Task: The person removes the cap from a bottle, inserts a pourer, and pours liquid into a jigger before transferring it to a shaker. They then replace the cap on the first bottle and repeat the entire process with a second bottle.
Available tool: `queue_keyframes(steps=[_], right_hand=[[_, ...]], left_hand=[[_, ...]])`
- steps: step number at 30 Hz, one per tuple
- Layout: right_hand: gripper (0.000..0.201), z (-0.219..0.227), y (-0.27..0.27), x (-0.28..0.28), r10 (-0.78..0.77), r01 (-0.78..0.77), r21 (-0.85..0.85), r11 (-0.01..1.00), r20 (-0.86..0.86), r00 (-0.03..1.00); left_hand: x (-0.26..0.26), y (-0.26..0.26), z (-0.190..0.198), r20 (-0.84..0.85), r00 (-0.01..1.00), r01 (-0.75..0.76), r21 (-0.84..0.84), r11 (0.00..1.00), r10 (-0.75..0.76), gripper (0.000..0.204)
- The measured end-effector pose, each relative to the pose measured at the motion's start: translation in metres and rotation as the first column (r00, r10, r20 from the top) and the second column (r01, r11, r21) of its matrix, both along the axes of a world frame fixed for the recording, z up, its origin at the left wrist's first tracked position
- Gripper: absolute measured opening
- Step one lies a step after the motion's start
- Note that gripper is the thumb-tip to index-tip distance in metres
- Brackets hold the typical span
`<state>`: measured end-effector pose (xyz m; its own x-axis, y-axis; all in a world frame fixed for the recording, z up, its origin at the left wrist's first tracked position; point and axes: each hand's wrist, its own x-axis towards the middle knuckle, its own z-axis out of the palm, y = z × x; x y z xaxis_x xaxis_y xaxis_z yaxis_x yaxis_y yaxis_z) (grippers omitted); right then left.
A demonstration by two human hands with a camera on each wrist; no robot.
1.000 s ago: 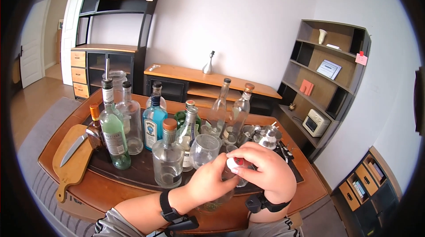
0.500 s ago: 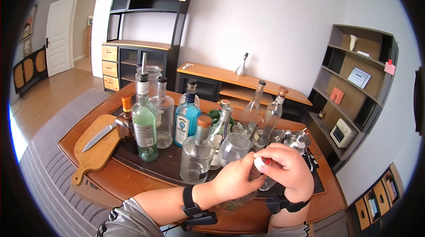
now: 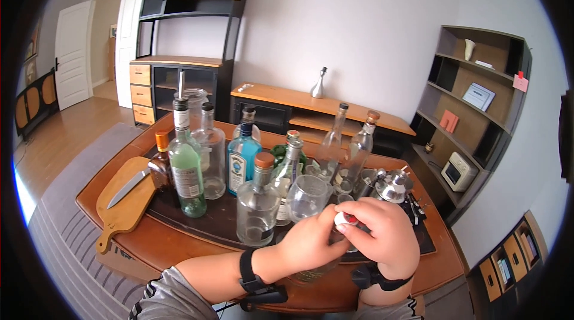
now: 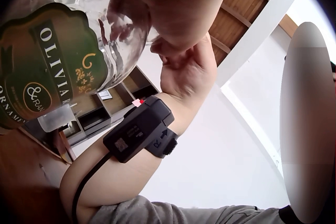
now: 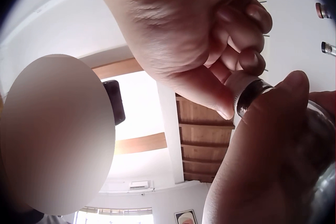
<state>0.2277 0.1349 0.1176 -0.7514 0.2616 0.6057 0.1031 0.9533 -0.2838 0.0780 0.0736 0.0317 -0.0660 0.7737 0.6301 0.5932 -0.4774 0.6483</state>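
Note:
My left hand [image 3: 308, 239] grips the neck of a clear glass bottle [image 4: 121, 50] with a green, scallop-edged label [image 4: 47, 66]. In the head view, most of this bottle is hidden below the hands. A white cap [image 3: 345, 219] with a red top sits at its mouth, and my right hand [image 3: 382, 224] pinches it between thumb and fingers. The right wrist view shows the cap's pale side [image 5: 239, 85] above a dark band at the neck, with the left thumb [image 5: 296, 85] close beside it. A stemmed glass [image 3: 308, 194] stands just beyond the left hand.
Several bottles crowd the dark mat, among them a cork-topped clear bottle [image 3: 257, 212], a blue bottle [image 3: 241, 164] and a pale green bottle [image 3: 188, 170]. A knife [image 3: 128, 188] lies on a wooden board [image 3: 122, 218] at left. A metal shaker [image 3: 391, 187] stands right.
The head view has swung left, then slightly back. Both hands stay together at the bottle's top, the right fingers still around the cap, which shows no clear shift on the neck.

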Motion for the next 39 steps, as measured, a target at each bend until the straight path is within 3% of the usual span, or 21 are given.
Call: queue_keyframes(steps=[2, 4, 10, 16, 23, 27, 32, 34, 39], right_hand=[[0.022, -0.004, 0.005, -0.002, 0.024, -0.024, 0.013, 1.0, -0.031, 0.999], [0.022, -0.003, 0.01, -0.002, 0.046, -0.046, -0.041, 0.998, 0.006, 0.999], [0.023, -0.005, 0.021, -0.001, 0.15, -0.146, -0.167, 0.975, 0.015, 0.989], [0.022, -0.011, 0.018, -0.009, 0.087, -0.087, 0.035, 0.996, -0.022, 0.996], [0.027, -0.008, 0.028, 0.005, 0.213, -0.21, -0.114, 0.971, 0.021, 0.977], [0.024, 0.006, 0.018, 0.01, 0.183, -0.177, -0.077, 0.981, 0.09, 0.979], [0.028, 0.014, 0.015, 0.035, 0.11, -0.117, -0.028, 0.993, -0.189, 0.976], [0.03, 0.011, 0.02, 0.044, 0.148, -0.158, -0.011, 0.987, -0.298, 0.943], [0.032, 0.016, 0.012, 0.053, 0.119, -0.125, -0.01, 0.992, -0.244, 0.963]], left_hand=[[-0.001, 0.003, -0.004, -0.009, 1.0, -0.016, 0.071, 0.997, 0.016, 0.045], [-0.001, 0.003, -0.004, 0.015, 1.0, -0.018, -0.006, 1.0, 0.018, 0.046], [-0.002, 0.005, -0.006, -0.005, 1.0, 0.011, 0.049, 0.999, -0.011, 0.051], [-0.009, 0.013, -0.014, 0.093, 0.988, 0.111, 0.105, 0.988, -0.121, 0.055], [-0.006, 0.012, -0.013, 0.079, 0.987, 0.131, 0.085, 0.988, -0.137, 0.051], [-0.003, 0.009, -0.01, 0.077, 0.989, 0.121, 0.06, 0.991, -0.125, 0.048], [-0.001, 0.002, 0.0, 0.104, 0.991, 0.096, -0.163, 0.982, -0.08, 0.045], [-0.003, 0.002, -0.002, 0.094, 0.989, 0.124, -0.149, 0.981, -0.11, 0.045], [0.002, -0.026, 0.024, -0.007, 0.995, 0.101, -0.138, 0.985, -0.103, 0.04]])
